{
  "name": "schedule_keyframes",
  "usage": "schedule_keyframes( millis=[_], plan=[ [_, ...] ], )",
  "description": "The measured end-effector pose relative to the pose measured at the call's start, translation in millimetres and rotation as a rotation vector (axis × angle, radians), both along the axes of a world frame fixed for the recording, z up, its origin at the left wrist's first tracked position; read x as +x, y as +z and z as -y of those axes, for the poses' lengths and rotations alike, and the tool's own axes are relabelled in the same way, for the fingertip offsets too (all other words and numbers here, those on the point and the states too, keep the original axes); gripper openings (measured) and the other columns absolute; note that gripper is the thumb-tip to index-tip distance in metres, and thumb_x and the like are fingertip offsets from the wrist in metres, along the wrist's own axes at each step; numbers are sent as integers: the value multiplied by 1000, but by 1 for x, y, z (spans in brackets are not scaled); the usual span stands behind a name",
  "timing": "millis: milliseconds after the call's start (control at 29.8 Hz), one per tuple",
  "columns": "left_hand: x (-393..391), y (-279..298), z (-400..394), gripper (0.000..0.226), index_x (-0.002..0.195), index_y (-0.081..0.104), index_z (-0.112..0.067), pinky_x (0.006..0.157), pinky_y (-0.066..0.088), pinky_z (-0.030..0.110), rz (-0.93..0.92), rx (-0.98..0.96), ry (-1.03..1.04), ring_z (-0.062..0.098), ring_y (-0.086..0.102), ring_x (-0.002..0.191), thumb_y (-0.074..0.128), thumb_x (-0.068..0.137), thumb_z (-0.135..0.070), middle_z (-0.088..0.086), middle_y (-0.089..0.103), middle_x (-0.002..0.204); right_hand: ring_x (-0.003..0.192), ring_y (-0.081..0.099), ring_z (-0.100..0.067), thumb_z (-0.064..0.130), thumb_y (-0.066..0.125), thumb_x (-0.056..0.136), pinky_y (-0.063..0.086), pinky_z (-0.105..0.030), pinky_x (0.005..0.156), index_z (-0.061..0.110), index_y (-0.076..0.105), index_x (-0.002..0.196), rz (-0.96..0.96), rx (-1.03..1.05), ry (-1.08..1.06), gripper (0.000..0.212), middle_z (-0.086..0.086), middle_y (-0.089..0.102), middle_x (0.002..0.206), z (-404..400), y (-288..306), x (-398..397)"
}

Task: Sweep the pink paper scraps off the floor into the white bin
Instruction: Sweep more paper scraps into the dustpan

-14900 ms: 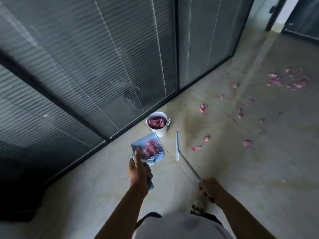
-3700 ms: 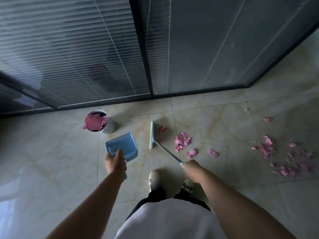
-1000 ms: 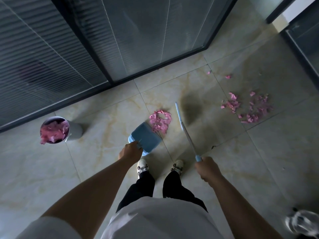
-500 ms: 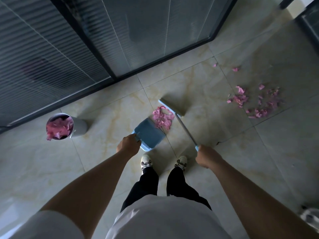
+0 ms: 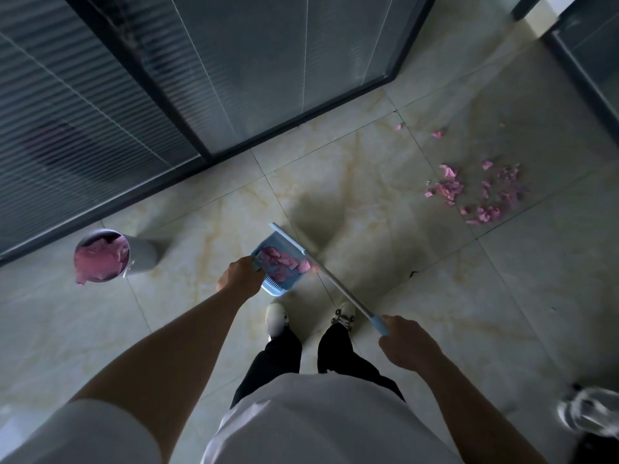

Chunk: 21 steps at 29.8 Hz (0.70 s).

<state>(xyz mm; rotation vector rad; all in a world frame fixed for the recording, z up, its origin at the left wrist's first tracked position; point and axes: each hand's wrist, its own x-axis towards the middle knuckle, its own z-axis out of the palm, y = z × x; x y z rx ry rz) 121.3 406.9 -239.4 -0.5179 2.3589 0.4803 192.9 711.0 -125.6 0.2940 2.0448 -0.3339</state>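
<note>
My left hand [image 5: 239,275] grips the handle of a blue dustpan [image 5: 278,285] that rests on the floor just ahead of my feet. Pink paper scraps [image 5: 280,260] lie inside the pan. My right hand [image 5: 407,343] holds the blue grip of a long broom [image 5: 338,286], whose head lies across the pan's far edge. The white bin [image 5: 142,257] stands to the left near the glass wall, piled with pink paper. A loose patch of pink scraps [image 5: 479,192] lies on the tiles to the far right.
A dark-framed glass wall with blinds [image 5: 201,95] runs along the back and left. Another dark frame [image 5: 582,72] stands at the right. My shoes [image 5: 276,318] are right behind the dustpan. Someone else's shoe [image 5: 589,413] shows at the bottom right edge.
The broom head has swept left and toward me across the floor, pushing the pink pile into the dustpan. The pile that lay ahead of the pan now lies inside it.
</note>
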Motion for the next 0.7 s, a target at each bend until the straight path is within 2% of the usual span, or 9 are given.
schedule_keyframes(
  millis=[101, 235, 335, 436, 570, 704],
  plan=[
    [4, -1, 2, 34, 119, 63, -20, 65, 47, 28, -3, 5, 1, 29, 65, 93, 50, 92, -35, 8, 69, 109, 88, 56, -21, 19, 43, 92, 43, -28, 73, 17, 39, 142, -17, 21, -53, 50, -8, 62, 116, -4, -1, 9],
    [8, 3, 3, 33, 121, 63, -19, 58, 41, 27, -17, -14, -26, 27, 64, 93, 49, 94, -33, 7, 69, 111, 99, 60, -27, 18, 41, 91, 47, -32, 77, 18, 40, 140, -49, 47, -124, 48, -10, 62, 115, -4, -5, 11],
    [11, 7, 6, 32, 121, 62, -20, 57, 38, 26, -40, -26, -45, 27, 64, 93, 48, 95, -31, 8, 68, 111, 106, 59, -29, 17, 39, 93, 44, -32, 78, 13, 39, 140, -37, 83, -141, 47, -13, 59, 121, -1, -10, 11],
    [14, 6, 14, 31, 118, 63, -22, 57, 40, 25, -28, -45, -96, 25, 61, 85, 47, 93, -33, 7, 69, 107, 103, 62, -29, 15, 40, 92, 48, -33, 78, 7, 43, 133, 10, 107, -135, 42, -14, 60, 118, 5, -11, 18],
    [14, 5, 23, 33, 117, 62, -25, 64, 43, 29, 0, -56, -162, 28, 64, 97, 49, 91, -41, 5, 68, 111, 104, 64, -31, 14, 42, 92, 52, -35, 84, 1, 46, 129, 80, 56, -184, 39, -15, 61, 113, 22, -11, 33],
    [17, 3, 23, 34, 118, 62, -23, 60, 40, 28, 13, -58, -206, 26, 65, 97, 46, 92, -40, 3, 69, 111, 101, 61, -28, 13, 44, 93, 45, -28, 74, 1, 45, 133, 72, -11, -210, 41, -17, 59, 123, 46, -12, 43]
  ],
)
